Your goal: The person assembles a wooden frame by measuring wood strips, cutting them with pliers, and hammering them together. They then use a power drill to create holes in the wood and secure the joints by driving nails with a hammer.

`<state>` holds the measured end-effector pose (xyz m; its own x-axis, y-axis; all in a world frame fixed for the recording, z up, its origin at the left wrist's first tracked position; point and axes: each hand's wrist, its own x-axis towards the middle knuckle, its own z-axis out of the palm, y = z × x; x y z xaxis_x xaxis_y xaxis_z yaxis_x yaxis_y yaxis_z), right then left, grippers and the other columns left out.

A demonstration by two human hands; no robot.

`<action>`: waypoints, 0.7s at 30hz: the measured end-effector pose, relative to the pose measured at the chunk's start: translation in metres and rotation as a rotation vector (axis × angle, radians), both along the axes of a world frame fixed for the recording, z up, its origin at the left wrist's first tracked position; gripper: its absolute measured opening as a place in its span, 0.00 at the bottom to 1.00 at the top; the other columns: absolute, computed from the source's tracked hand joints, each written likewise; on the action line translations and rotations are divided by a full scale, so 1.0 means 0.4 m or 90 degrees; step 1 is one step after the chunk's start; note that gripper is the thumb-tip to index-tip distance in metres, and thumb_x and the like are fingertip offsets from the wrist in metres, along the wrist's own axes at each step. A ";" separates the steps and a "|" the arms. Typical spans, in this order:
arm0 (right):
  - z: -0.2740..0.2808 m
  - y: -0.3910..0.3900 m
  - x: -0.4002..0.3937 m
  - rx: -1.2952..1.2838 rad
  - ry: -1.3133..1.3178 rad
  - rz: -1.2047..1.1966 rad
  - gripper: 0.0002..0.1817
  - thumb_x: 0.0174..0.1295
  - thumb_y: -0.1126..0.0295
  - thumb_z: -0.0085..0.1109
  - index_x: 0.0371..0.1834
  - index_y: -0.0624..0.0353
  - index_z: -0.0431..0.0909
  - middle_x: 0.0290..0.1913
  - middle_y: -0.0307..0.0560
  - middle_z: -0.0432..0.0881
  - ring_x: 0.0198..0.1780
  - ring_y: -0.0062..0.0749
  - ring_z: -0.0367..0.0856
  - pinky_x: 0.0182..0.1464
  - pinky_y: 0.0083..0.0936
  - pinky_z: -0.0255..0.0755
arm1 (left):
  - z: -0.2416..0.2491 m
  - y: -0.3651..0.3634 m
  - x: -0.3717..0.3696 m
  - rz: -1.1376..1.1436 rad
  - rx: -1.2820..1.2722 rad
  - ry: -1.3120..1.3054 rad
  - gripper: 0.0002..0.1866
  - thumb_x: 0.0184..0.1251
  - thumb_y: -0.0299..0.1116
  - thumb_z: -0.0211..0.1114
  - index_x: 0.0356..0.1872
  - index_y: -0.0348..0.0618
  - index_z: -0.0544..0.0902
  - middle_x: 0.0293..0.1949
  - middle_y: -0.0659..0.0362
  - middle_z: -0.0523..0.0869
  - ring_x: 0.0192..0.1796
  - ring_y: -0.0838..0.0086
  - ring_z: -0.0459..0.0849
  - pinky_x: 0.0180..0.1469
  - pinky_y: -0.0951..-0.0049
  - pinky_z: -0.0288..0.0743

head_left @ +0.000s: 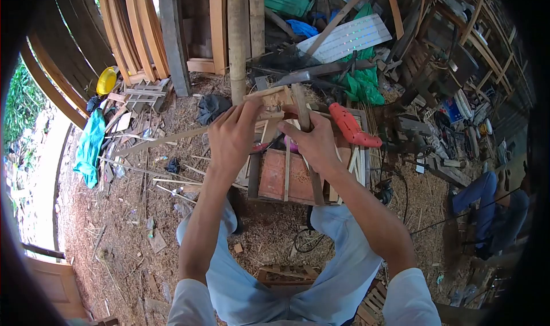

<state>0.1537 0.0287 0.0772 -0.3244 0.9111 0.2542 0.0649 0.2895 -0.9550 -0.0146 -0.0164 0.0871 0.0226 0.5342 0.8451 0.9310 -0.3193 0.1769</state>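
My left hand [232, 128] is closed over the near left end of a small light wooden piece [275, 95], its fingers curled at the edge. To the right, my right hand [314, 140] is wrapped around the wooden handle of a hammer [301, 105], and a grey metal head [292, 78] shows at the far end. Both hands are above a low workbench [252, 180] with a reddish-brown board [281, 174] on it. Thin wood strips [287, 168] lie across this board. A red power drill [350, 125] rests just right of my right hand.
Wood shavings cover the ground [126, 228]. Long strips [166, 140] stick out at left, near a dark crumpled bag [212, 108]. Curved timber pieces [137, 28] lean at the back left. A bamboo post [236, 40] stands ahead. Another person [492, 211] sits at the right.
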 end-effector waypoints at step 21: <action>-0.033 -0.030 -0.003 -0.088 0.054 0.054 0.14 0.59 0.72 0.66 0.47 0.67 0.79 0.39 0.43 0.83 0.41 0.22 0.80 0.45 0.22 0.75 | -0.010 -0.032 0.014 -0.126 -0.162 -0.271 0.04 0.66 0.25 0.62 0.37 0.38 0.83 0.31 0.52 0.86 0.34 0.62 0.86 0.38 0.69 0.75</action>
<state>0.1525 0.0166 0.0642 -0.3840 0.9098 0.1577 -0.0372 0.1554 -0.9872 -0.0092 -0.0293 0.0829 -0.1732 0.7438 0.6456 0.6862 -0.3791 0.6208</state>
